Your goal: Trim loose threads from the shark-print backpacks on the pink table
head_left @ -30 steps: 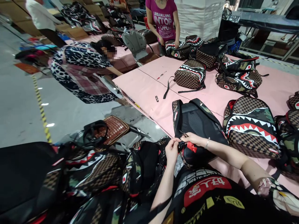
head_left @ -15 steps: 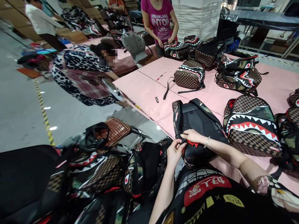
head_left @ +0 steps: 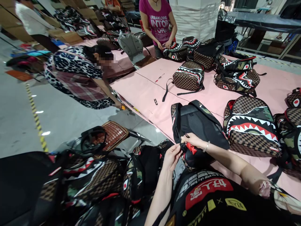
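A black backpack (head_left: 199,125) lies straps up at the near edge of the pink table. My left hand (head_left: 172,156) pinches a black strap end at the bag's lower left side. Right beside it, my right hand (head_left: 192,140) has its fingers closed on the same black strap, and a small dark pointed tool sticks out from that hand. A red piece (head_left: 191,148) hangs just under my right hand. The strap's exact end is hidden between the fingertips.
A shark-mouth backpack (head_left: 252,128) stands to the right; another (head_left: 188,75) lies further back. Small snips (head_left: 155,101) and a pen (head_left: 160,78) lie on the pink table (head_left: 141,91). Backpacks (head_left: 94,175) are piled at lower left beside a woven stool (head_left: 115,133). Two people are across and left.
Both hands have shifted slightly left, and the red piece now shows more fully beneath my right hand. The bending person's hand has come into view with something orange.
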`<action>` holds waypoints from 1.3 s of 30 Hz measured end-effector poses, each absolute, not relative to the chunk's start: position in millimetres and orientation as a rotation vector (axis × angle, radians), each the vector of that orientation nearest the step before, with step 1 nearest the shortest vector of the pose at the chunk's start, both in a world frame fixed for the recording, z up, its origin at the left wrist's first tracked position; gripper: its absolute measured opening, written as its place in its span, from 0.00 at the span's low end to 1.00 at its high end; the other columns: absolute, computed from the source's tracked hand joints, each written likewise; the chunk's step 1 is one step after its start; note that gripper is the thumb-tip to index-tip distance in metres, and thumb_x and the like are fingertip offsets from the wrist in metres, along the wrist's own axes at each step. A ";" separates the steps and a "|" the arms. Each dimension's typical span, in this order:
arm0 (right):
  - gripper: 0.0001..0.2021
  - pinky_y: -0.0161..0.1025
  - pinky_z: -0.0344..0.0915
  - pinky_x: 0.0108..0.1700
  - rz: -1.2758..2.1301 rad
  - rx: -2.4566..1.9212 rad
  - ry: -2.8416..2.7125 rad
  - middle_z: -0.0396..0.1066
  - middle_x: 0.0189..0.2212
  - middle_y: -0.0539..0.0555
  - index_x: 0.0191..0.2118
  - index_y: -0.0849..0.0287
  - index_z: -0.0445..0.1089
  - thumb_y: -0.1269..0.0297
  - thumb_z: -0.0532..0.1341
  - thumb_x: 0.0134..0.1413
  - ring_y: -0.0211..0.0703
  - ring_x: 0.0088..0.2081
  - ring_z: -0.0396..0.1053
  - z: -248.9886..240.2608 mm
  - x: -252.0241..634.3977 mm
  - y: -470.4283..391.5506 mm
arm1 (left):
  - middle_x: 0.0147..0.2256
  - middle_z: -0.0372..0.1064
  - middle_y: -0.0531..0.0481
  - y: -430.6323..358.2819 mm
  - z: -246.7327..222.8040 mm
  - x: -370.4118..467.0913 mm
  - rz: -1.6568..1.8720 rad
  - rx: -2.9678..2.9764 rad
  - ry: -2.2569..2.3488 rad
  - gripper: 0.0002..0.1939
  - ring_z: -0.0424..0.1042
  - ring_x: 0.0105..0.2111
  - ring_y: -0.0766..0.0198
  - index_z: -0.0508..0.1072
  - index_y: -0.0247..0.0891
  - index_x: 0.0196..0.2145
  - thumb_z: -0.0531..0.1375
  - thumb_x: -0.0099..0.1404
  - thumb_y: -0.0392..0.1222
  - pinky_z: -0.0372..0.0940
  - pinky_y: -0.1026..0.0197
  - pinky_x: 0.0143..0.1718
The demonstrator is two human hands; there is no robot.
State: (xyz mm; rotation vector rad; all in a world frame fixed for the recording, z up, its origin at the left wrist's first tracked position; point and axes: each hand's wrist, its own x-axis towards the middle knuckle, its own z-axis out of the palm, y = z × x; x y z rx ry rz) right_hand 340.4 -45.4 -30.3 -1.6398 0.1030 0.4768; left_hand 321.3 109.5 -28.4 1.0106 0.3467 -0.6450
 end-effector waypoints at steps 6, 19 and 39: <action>0.19 0.23 0.57 0.34 0.180 -1.782 0.126 0.67 0.32 0.51 0.35 0.63 0.69 0.51 0.56 0.45 0.23 0.30 0.60 -28.3 318.3 -47.9 | 0.35 0.71 0.45 106.0 -31.9 319.4 -0.602 0.928 0.378 0.16 0.70 0.34 0.68 0.75 0.30 0.32 0.68 0.43 0.36 0.64 0.68 0.37; 0.19 0.25 0.57 0.43 0.117 -1.926 0.333 0.66 0.36 0.47 0.42 0.58 0.62 0.50 0.51 0.49 0.25 0.37 0.62 -31.3 293.5 -58.0 | 0.33 0.70 0.47 94.6 -25.5 309.2 -0.450 1.104 0.329 0.16 0.68 0.32 0.69 0.75 0.31 0.31 0.68 0.42 0.39 0.62 0.66 0.38; 0.13 0.23 0.51 0.35 0.248 -2.121 0.010 0.68 0.31 0.46 0.33 0.59 0.66 0.56 0.52 0.51 0.23 0.31 0.60 -17.7 291.2 -76.4 | 0.35 0.67 0.46 96.1 -33.1 307.3 -0.390 1.339 0.173 0.12 0.64 0.36 0.65 0.75 0.32 0.28 0.67 0.44 0.40 0.60 0.67 0.38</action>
